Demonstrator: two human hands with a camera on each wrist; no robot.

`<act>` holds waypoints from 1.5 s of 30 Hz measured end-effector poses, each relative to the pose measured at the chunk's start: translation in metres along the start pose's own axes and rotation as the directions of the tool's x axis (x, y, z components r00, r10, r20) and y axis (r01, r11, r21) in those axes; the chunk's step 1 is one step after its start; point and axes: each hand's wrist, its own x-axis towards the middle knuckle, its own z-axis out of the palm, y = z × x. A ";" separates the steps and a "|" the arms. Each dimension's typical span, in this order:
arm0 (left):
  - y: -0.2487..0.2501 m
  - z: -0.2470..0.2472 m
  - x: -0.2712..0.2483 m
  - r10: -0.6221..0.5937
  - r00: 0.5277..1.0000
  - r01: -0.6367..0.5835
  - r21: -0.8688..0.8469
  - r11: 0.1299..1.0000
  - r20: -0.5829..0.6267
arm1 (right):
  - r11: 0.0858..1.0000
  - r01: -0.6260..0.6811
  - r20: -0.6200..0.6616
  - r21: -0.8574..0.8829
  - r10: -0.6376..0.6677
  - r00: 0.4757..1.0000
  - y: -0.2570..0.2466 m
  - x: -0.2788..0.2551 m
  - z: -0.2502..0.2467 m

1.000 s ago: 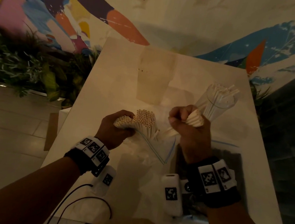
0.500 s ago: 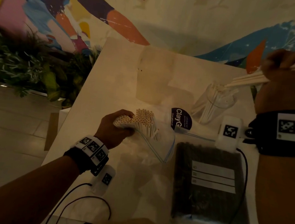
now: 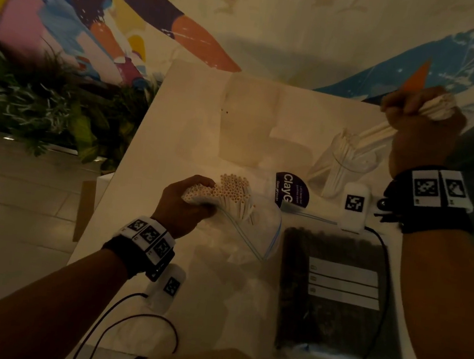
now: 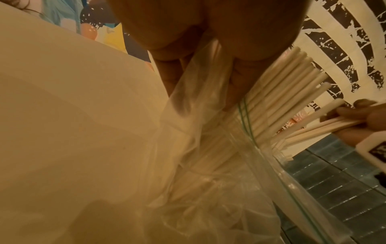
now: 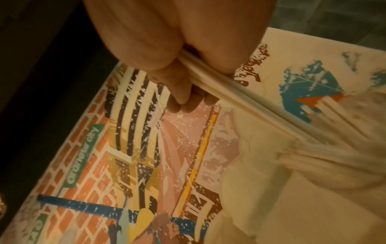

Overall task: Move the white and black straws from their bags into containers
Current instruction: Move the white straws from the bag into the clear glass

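Right grip [image 3: 420,117] clenched on a handful of white straws [image 3: 378,132], tips just entering the clear container [image 3: 346,165] below it, left grip [image 3: 186,203] holding the bagged bundle [image 3: 234,193]; risk: angled entry snags standing straws and tips the container.

Left hand [image 3: 187,203] low, right hand [image 3: 421,128] raised (both fists clenched).

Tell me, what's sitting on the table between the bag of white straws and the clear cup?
In the head view, a dark round sticker reading "Clay" lies between the bag of white straws and the clear cup.
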 end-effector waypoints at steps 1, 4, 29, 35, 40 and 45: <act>-0.001 0.000 0.000 -0.002 1.000 0.002 0.001 1.000 -0.002 | 0.999 -0.044 -0.015 -0.015 0.044 0.999 0.007 -0.001 0.000; -0.001 0.001 0.000 -0.002 1.000 0.002 0.003 1.000 0.000 | 0.995 -0.091 -0.062 -0.029 0.089 0.994 0.024 -0.005 -0.004; -0.002 -0.001 0.001 0.028 1.000 -0.029 0.036 0.999 0.008 | 0.447 -0.356 -0.205 -0.821 0.352 0.913 0.085 0.008 -0.009; -0.002 -0.001 -0.002 0.028 0.999 -0.028 0.018 0.999 0.015 | 0.316 -0.115 0.000 -0.942 0.343 0.939 0.085 -0.003 0.009; -0.001 0.000 -0.002 0.028 1.000 -0.028 0.045 0.999 0.005 | 0.141 0.039 0.089 -0.989 0.374 0.923 0.089 -0.007 0.008; -0.001 -0.001 -0.001 0.026 1.000 -0.026 0.038 0.999 0.008 | 0.100 -0.052 -0.011 -0.994 0.366 0.931 0.095 -0.003 0.001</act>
